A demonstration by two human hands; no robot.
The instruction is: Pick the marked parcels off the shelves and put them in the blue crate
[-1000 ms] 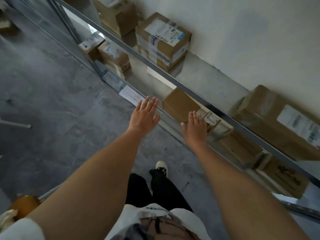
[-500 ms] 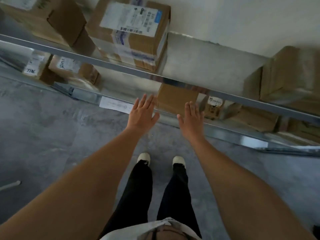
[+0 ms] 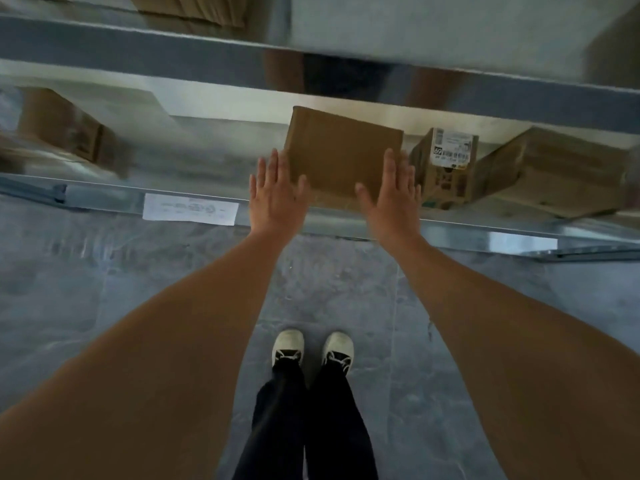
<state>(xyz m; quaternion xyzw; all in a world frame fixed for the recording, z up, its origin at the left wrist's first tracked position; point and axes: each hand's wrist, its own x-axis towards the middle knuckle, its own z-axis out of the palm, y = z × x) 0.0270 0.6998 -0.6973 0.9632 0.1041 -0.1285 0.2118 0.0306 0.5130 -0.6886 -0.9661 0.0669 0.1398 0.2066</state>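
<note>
The left hand [image 3: 277,195] and right hand [image 3: 391,195] are flanking a plain brown parcel [image 3: 343,150] lying at the front of the lower shelf [image 3: 104,199], fingers straight, gripping nothing. Whether the palms are touching its sides is unclear. Squeezing both sides evenly before lifting should be avoiding the labelled box [image 3: 445,168] just beside.

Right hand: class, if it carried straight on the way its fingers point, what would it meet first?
Probably the right edge of the plain brown cardboard parcel; the right hand already overlaps it, though contact is unclear.
</note>
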